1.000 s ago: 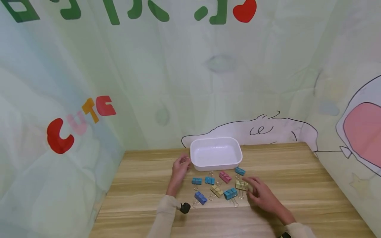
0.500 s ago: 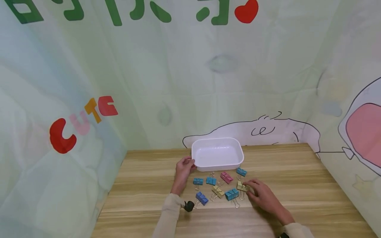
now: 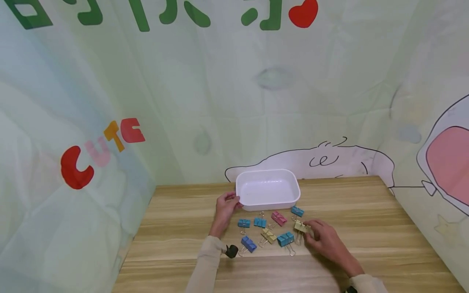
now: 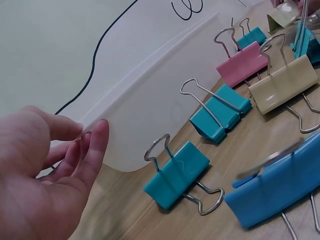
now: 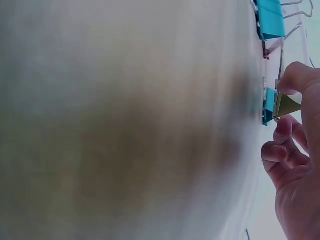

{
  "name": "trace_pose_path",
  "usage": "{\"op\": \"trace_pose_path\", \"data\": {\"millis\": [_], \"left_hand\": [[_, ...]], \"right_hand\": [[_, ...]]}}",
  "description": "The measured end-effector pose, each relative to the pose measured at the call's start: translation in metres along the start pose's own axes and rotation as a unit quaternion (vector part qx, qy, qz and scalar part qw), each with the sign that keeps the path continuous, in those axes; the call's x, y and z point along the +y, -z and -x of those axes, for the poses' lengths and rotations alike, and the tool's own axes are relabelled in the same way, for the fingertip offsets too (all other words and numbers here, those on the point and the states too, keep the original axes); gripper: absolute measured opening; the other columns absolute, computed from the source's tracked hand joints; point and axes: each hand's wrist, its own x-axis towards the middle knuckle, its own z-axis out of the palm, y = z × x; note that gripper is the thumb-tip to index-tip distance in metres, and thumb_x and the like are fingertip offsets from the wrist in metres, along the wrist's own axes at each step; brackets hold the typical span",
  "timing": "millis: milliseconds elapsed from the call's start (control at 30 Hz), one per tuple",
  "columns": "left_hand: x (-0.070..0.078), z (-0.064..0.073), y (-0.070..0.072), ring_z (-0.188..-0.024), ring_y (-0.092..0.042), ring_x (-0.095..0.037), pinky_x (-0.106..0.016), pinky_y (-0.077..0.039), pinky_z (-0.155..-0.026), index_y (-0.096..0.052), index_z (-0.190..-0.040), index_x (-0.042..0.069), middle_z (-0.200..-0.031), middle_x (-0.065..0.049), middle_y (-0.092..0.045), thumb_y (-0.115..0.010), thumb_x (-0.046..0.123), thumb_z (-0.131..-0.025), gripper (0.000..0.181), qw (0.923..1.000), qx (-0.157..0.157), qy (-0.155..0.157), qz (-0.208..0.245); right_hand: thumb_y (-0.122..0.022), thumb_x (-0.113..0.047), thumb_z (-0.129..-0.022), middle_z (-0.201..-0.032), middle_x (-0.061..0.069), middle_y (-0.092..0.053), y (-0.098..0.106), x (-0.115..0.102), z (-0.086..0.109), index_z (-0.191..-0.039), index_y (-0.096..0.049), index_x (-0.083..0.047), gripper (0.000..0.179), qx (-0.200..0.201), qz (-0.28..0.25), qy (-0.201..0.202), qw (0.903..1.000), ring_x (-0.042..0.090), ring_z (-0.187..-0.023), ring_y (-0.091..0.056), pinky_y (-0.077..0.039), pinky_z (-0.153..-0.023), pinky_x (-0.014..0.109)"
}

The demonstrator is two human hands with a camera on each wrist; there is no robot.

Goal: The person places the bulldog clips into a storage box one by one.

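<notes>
My left hand (image 3: 224,212) pinches the left front corner of a white plastic tray (image 3: 272,206), thumb and fingers on its rim in the left wrist view. On the right, my right hand (image 3: 326,241) holds a yellow binder clip (image 3: 300,226) between thumb and fingers, its wire handles hanging down. The right wrist view shows this clip (image 5: 287,106) edge-on at the fingertips. Beside it are a large teal binder clip (image 3: 286,239) and a small teal one (image 3: 297,211). A blue binder clip (image 3: 248,244) lies closest to my left wrist.
Between the hands lie a pink binder clip (image 3: 279,218), a second yellow one (image 3: 268,235) and two small teal ones, one at the left (image 4: 177,175) and one nearer the middle (image 4: 220,114). The wooden table (image 3: 176,228) ends at a printed backdrop (image 3: 205,122) behind the tray.
My left hand has moved in to the tray's rim and taken hold of it. The fingers of my right hand have closed on the yellow clip, which has tilted and shifted slightly.
</notes>
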Motion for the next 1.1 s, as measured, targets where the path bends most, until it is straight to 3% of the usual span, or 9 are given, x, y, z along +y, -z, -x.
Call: {"op": "trace_pose_path", "data": {"millis": [200, 500, 900, 1100], "left_hand": [[0.0, 0.0, 0.001, -0.08, -0.066, -0.02, -0.046, -0.064, -0.092, -0.052, -0.133, -0.019, -0.113, -0.02, -0.054, -0.061, -0.008, -0.1, 0.036, 1.0, -0.008, -0.003, 0.004], [0.001, -0.001, 0.001, -0.078, -0.067, -0.019, -0.041, -0.066, -0.086, -0.053, -0.132, -0.017, -0.113, -0.02, -0.054, -0.062, -0.006, -0.1, 0.035, 0.9999, -0.006, 0.0, -0.009], [0.003, 0.0, 0.0, -0.079, -0.066, -0.02, -0.038, -0.067, -0.084, -0.053, -0.131, -0.017, -0.113, -0.021, -0.054, -0.061, -0.008, -0.1, 0.034, 1.0, -0.003, 0.002, -0.008], [0.003, -0.001, 0.0, -0.084, -0.068, -0.028, -0.046, -0.065, -0.09, -0.053, -0.132, -0.018, -0.112, -0.02, -0.055, -0.063, -0.007, -0.1, 0.036, 0.9999, -0.004, 0.003, -0.01]], "right_hand": [[-0.082, 0.005, -0.075, -0.098, 0.007, -0.068, 0.012, -0.004, -0.018, -0.114, -0.073, -0.001, 0.04, 0.019, 0.009, 0.031, 0.9993, -0.001, -0.061, -0.046, -0.042, -0.047, 0.012], [-0.082, -0.001, -0.078, -0.098, 0.008, -0.069, 0.027, -0.008, -0.062, -0.11, -0.073, -0.004, 0.034, 0.03, 0.021, 0.064, 0.9973, 0.009, -0.059, -0.05, -0.042, -0.047, 0.014], [-0.079, -0.014, -0.089, -0.11, 0.015, -0.071, 0.029, -0.025, -0.128, -0.118, -0.072, -0.005, 0.032, -0.027, 0.064, 0.037, 0.9969, 0.022, -0.072, -0.063, -0.059, -0.059, 0.029], [-0.079, -0.015, -0.089, -0.111, 0.012, -0.072, 0.015, -0.033, -0.152, -0.119, -0.071, -0.006, 0.032, -0.044, 0.083, 0.059, 0.9938, 0.025, -0.083, -0.067, -0.064, -0.07, 0.038]]}}
